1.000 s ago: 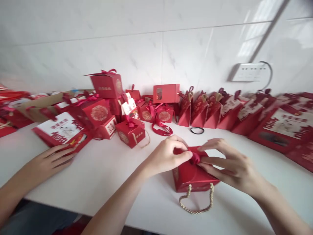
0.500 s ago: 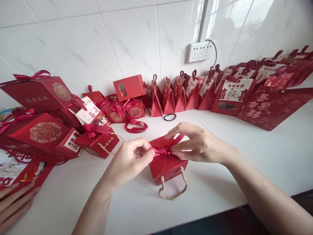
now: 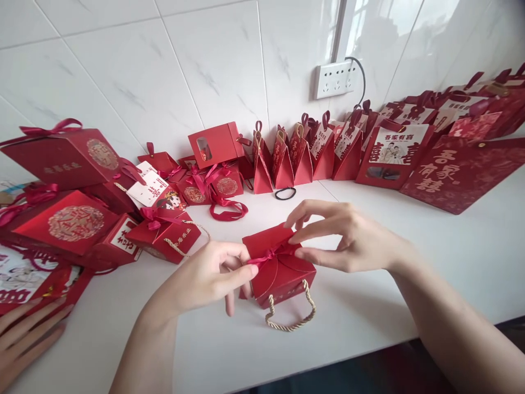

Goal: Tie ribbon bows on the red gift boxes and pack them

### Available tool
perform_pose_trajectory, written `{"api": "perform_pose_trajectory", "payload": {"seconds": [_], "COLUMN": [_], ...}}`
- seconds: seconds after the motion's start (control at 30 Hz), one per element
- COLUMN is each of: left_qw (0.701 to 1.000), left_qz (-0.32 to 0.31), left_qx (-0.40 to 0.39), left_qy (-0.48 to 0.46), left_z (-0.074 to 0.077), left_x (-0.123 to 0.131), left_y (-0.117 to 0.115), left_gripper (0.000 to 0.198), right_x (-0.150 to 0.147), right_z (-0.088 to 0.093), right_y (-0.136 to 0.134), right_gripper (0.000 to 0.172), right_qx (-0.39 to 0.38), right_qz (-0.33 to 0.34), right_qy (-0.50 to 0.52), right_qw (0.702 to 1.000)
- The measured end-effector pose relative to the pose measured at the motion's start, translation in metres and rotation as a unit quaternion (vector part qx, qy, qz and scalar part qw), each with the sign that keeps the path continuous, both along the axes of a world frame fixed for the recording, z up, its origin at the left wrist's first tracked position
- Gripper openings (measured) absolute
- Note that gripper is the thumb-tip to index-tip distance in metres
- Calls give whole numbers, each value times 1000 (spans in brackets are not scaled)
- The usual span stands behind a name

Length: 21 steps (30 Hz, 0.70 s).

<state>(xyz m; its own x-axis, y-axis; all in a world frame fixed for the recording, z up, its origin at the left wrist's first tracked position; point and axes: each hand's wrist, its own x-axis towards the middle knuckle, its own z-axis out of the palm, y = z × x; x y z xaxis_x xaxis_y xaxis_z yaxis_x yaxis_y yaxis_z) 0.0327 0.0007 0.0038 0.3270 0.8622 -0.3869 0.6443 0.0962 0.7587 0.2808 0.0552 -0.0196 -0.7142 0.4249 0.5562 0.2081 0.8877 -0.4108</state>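
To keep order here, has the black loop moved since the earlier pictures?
No: against the wall socket, the black loop keeps its place, below and to the left.

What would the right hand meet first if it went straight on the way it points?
Most likely the ribbon tied over the red box: the right hand points leftward at it. Depth is unclear, so it may already be touching. Beyond lies the left hand.
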Motion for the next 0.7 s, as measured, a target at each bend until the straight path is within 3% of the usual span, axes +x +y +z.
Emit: {"api": "perform_pose_trajectory", "payload": {"seconds": [0.23, 0.43, 0.57, 0.7], "left_qw": [1000, 996, 995, 995], "left_qz": [19, 46, 84, 68], "left_qx": [-21, -56, 21, 61], "left_qy": [-8, -61, -49, -28], "left_z": [0, -4, -5, -5], "left_x": [-1, 5, 10, 9], "left_y": [-2, -3, -4, -5], "left_gripper": [30, 30, 30, 30], "right_x": [-5, -4, -8, -12], "right_z": [4, 12, 11, 7], "right_y": [-6, -13, -13, -11], "right_gripper": [49, 55, 54, 50], "right_qx": [-202, -431, -467, -474], "right_qz": [-81, -84, -96, -113], "right_qy": [-43, -121, -129, -111], "right_qw": [975, 890, 870, 866]}}
